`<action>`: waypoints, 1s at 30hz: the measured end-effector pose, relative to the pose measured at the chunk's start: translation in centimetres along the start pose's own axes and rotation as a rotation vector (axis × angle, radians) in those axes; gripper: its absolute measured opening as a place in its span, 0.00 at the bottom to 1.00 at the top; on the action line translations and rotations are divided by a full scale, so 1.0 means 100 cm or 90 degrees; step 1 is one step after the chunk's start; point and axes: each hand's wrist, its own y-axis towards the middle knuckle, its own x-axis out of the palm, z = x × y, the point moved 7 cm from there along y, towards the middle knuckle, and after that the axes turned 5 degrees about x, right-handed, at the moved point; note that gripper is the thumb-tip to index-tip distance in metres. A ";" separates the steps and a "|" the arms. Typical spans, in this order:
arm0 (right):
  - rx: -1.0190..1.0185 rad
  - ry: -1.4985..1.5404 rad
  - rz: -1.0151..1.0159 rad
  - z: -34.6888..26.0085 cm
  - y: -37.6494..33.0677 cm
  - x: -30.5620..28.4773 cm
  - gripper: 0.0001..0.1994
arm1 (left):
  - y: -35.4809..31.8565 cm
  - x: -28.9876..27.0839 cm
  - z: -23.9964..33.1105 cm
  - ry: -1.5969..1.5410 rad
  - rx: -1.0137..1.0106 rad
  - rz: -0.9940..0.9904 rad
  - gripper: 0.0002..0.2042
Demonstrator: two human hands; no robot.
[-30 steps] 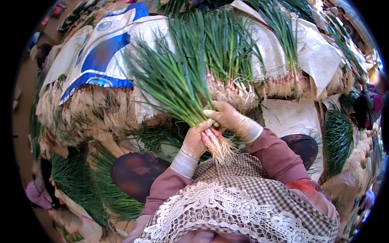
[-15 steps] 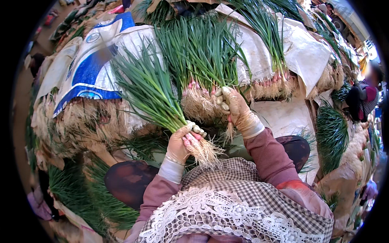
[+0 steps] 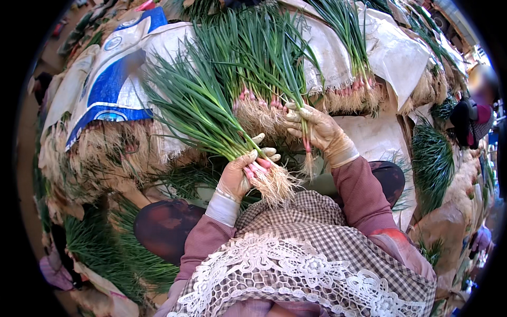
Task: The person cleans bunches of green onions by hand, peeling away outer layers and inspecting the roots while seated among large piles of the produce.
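My left hand (image 3: pixel 236 177), in a pale thin glove, is wrapped round a thick bunch of spring onions (image 3: pixel 211 119). Their pink bulbs and pale, stringy roots stick out on its right side, and the long green leaves fan up and left. My right hand (image 3: pixel 317 129), gloved too, pinches a slim spring onion stalk (image 3: pixel 305 129) between thumb and fingers, its roots hanging down and its leaves rising over the pile. Just beyond both hands lies a row of spring onions (image 3: pixel 253 58) with the bulbs toward me. The left fingertips are partly hidden behind the bunch.
White sacking (image 3: pixel 330 58) and a blue-and-white sack (image 3: pixel 113 84) cover more stacked onions, roots (image 3: pixel 119 140) showing at the front edge. Loose green leaves (image 3: pixel 100 253) lie at lower left, and another leafy heap (image 3: pixel 430 169) at right. Another person (image 3: pixel 475 119) sits at far right.
My left hand has moved slightly up and right with the bunch, its fingers loosening a little. The right hand has shifted slightly right, its fingers straighter along the stalk.
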 end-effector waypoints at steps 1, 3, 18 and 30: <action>-0.009 -0.026 -0.024 0.001 0.006 -0.009 0.14 | 0.000 0.000 0.001 0.031 0.013 0.018 0.26; -0.020 -0.197 0.116 -0.014 -0.001 -0.007 0.09 | -0.006 -0.018 0.003 0.040 0.022 0.068 0.22; -0.187 -0.565 0.662 -0.104 0.030 -0.130 0.11 | -0.021 0.010 0.035 0.024 0.135 0.009 0.11; 0.014 -0.490 0.362 -0.048 0.008 -0.025 0.20 | -0.015 -0.014 0.022 0.174 0.037 0.163 0.06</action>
